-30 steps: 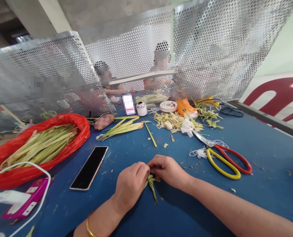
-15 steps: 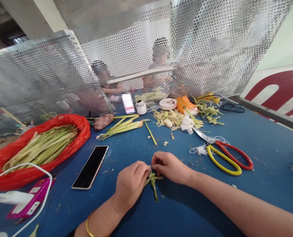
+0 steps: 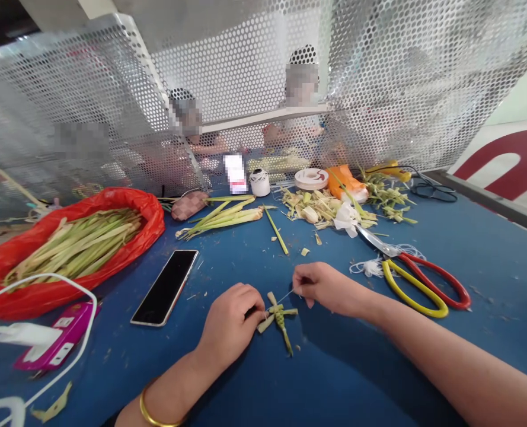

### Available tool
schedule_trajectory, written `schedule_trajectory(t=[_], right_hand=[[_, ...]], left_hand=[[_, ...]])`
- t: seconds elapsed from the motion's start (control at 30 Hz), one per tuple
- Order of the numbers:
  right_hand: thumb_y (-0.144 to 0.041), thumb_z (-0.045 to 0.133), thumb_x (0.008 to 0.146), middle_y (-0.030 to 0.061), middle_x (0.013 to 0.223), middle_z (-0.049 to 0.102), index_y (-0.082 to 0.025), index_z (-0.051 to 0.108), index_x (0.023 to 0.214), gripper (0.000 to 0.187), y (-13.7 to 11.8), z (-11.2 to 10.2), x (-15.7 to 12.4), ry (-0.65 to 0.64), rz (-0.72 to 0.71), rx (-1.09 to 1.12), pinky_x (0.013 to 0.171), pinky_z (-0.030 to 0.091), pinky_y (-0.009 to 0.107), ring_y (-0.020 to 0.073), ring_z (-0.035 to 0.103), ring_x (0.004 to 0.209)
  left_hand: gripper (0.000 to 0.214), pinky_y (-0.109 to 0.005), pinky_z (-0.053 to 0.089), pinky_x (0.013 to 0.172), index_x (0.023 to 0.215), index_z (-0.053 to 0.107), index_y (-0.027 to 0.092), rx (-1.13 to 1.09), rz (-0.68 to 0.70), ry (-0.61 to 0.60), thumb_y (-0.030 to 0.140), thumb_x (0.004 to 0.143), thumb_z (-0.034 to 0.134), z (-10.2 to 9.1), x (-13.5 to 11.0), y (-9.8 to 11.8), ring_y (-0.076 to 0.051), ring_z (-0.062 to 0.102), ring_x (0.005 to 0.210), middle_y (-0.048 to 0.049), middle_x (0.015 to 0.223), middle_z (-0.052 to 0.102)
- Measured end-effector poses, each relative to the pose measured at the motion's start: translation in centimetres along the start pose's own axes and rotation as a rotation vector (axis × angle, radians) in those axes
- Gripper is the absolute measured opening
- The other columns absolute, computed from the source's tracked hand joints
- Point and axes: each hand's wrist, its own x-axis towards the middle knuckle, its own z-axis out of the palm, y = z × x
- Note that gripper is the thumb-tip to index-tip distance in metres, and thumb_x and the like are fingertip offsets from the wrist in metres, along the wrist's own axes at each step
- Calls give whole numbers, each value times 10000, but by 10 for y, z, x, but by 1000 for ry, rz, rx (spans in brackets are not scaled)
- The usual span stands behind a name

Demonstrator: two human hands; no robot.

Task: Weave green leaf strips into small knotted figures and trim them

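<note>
Between my hands lies a small woven green leaf piece (image 3: 280, 319), cross-shaped with a knotted middle, flat on the blue table. A thin pale thread (image 3: 285, 296) runs from it up to my right hand (image 3: 316, 283), whose thumb and fingers are pinched shut on it. My left hand (image 3: 236, 317) is closed at the left side of the woven piece. Its fingertips pinch what looks like the other side of the thread, right beside a leaf strip. The exact grip there is partly hidden.
Large scissors (image 3: 417, 279) with red and yellow handles lie right, by white string (image 3: 370, 268). A phone (image 3: 165, 287), a red bag (image 3: 150, 222) of leaves and a purple power strip (image 3: 58, 338) are left. Leaf stalks (image 3: 227, 218) and scraps (image 3: 307, 207) lie behind; people sit beyond a perforated metal screen (image 3: 240, 71).
My right hand has moved right, away from my left, drawing the thread out straight between them. More of the woven piece now shows. The camera view has tilted slightly down.
</note>
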Motion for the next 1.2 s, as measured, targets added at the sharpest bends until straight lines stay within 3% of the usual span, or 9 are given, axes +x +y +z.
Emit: schedule_trajectory(t=[0.13,0.23,0.37,0.57,0.67,0.83,1.07,1.2], right_hand=[[-245,604,777,60,851,691,-167,523,713,130,-1,7,1,-144,-71,553,537,363,237,92,527,540],[-357,647,790,71,937,694,-176,490,757,242,1,15,3,-198,-82,744,510,340,231,78,533,510],[-449,623,827,-8,753,622,-180,490,771,305,3,24,3,-158,-110,574,460,289,218,57,467,454],[-520,554,866,-21,737,573,-191,453,765,359,0,31,0,-163,-155,378,466,296,213,63,471,494],[-519,542,876,-23,732,566,-194,448,778,353,1,30,0,-165,-149,354,473,306,213,71,486,509],[-494,521,889,-40,680,522,-205,441,776,320,1,30,-1,-144,-149,292,470,320,214,88,502,521],[-204,400,934,-60,590,477,-223,411,768,167,-6,34,-6,-79,-205,35,552,367,227,104,449,542],[-146,376,915,-63,577,476,-228,408,768,171,-7,33,-7,-76,-210,-22,549,360,224,108,443,543]], left_hand=[[197,-277,410,679,631,552,200,-51,-60,-19,30,728,575,1,2,-1,-157,549,742,16,712,611],[183,-275,411,689,627,557,198,-108,-121,-18,34,704,583,0,4,-2,-153,551,739,19,715,617],[134,-256,418,640,628,566,188,-293,-218,-18,131,734,625,-1,7,-3,-133,549,677,14,713,625],[138,-233,452,577,669,553,161,-813,-319,-74,221,741,654,2,13,0,-110,576,637,-34,823,671],[168,-208,417,493,717,530,160,-946,-359,-144,271,774,642,3,16,2,-76,533,522,-31,772,675],[182,-191,387,459,776,486,175,-937,-329,-192,318,840,579,7,17,2,-63,506,477,-16,721,666],[121,-186,365,448,746,489,190,-729,-311,-181,249,846,521,8,15,1,-68,469,470,22,666,633],[97,-184,373,465,728,500,189,-697,-324,-194,211,820,520,4,16,1,-72,492,486,23,664,644]])
